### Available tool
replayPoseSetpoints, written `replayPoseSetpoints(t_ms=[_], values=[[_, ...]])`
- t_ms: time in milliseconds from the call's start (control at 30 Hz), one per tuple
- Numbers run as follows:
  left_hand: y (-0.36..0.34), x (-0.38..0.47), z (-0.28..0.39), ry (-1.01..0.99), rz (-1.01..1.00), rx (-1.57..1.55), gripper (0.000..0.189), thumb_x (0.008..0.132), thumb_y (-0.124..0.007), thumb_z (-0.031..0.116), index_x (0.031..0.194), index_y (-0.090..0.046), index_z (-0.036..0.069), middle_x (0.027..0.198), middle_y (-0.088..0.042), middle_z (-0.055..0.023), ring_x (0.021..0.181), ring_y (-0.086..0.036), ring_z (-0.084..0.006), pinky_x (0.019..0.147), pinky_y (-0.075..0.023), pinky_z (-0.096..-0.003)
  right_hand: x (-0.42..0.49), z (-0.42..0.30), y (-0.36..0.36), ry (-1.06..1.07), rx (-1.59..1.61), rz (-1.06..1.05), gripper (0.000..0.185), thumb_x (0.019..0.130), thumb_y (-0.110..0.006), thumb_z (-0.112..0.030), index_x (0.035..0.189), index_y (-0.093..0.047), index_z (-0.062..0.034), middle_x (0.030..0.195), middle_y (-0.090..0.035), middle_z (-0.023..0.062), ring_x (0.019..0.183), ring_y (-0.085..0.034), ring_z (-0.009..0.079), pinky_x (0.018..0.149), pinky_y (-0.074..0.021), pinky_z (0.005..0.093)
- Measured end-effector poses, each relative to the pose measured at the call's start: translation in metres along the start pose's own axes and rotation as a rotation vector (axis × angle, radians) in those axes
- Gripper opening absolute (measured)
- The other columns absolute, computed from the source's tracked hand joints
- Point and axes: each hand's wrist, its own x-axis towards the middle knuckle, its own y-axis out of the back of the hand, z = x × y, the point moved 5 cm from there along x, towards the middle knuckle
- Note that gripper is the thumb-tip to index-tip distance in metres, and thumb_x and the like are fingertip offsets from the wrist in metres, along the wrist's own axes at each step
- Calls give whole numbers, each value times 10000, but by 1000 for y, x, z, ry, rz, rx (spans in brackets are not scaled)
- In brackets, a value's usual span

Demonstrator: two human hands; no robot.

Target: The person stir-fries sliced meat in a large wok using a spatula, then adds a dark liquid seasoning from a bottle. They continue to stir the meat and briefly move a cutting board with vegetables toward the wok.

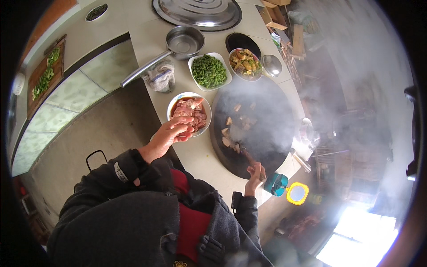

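Note:
My left hand [170,133] is held with its fingers slightly spread over the near edge of a white bowl [170,101] of raw sliced meat [188,108] in dark liquid; it grips nothing, and whether it touches the bowl I cannot tell. In my right hand [256,177] is the handle of a cooking spatula [247,156], its far end down in a large wok [222,160]. Pale pieces of food [227,141] lie on the wok's left side. Thick steam hides much of the wok's inside.
Beyond the wok stand a dish of chopped greens [209,71], a bowl of cooked food [246,64] and a steel saucepan [185,42]. A cloth [161,76] lies under its handle. A teal container [276,184] with a yellow-rimmed lid [297,193] sits near my right hand.

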Motion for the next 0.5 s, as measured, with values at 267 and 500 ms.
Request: replayPoseSetpoints(t_ms=[267, 500], values=[[8, -11, 11, -5, 41, 9, 328, 981, -500, 201, 1291, -541, 101, 1068, -625, -39, 945, -593, -119, 858, -479, -284, 76, -10, -21, 274, -141, -52, 210, 912, -619, -177, 896, -675, 25, 685, -639, 61, 572, -605, 133, 516, -493, 272], [12, -14, 14, -23, 33, -2, 331, 976, -511, 223, 1287, -540, 112, 1103, -629, -40, 980, -590, -117, 877, -464, -292, 137, -88, -78, 436, -337, -58, 221, 892, -610, -171, 843, -681, 33, 692, -633, 71, 567, -560, 138, 512, -456, 275]])
